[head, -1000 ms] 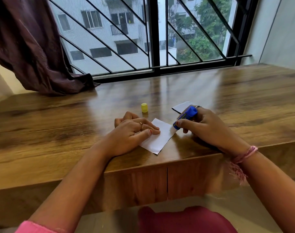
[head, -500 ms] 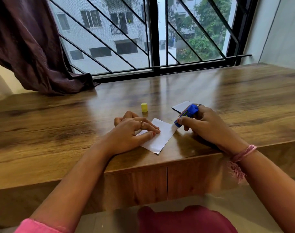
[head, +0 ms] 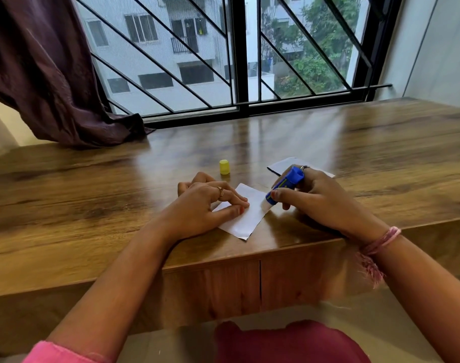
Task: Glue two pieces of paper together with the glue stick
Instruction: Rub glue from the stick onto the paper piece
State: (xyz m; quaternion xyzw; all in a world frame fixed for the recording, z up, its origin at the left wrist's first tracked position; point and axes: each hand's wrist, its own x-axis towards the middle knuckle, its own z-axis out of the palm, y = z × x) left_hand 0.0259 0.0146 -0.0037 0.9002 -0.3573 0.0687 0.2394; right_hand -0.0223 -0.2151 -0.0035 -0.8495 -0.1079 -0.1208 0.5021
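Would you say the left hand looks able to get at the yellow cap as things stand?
Probably yes: the yellow cap stands in the open on the desk just beyond the left hand, with nothing between them. But that hand is pressing down the paper, so it would have to let go first.

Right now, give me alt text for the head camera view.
A right hand rubs a blue glue stick on the edge of a white paper that the left hand presses to a wooden desk. A yellow cap and second paper lie behind.
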